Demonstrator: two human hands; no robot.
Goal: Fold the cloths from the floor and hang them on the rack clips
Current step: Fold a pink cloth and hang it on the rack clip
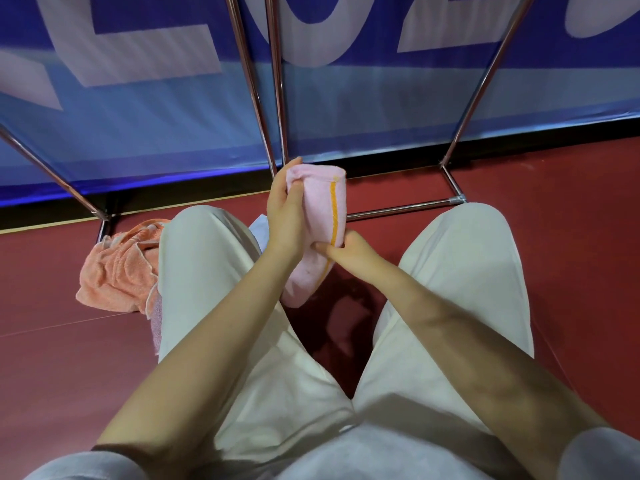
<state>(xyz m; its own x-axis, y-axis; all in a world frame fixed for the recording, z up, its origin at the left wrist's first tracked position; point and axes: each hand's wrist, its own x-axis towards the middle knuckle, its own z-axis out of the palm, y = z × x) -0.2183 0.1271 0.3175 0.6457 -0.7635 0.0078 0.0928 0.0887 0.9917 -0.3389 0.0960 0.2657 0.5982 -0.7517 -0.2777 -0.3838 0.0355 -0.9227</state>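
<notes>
Fingers of left hand (284,216) curling round upper part of folded pink cloth (317,216), thumb pressing its front. Right hand (349,250) pinching cloth lower down, beside orange stripe. Cloth being held in air between knees, above red floor (554,188). Orange cloth (119,271) lying crumpled on floor by left knee, near metal rack (401,210) base. Blue banner (156,116) standing behind rack.

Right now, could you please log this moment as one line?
left hand: grips pink cloth | right hand: pinches it | orange cloth: on floor
</notes>
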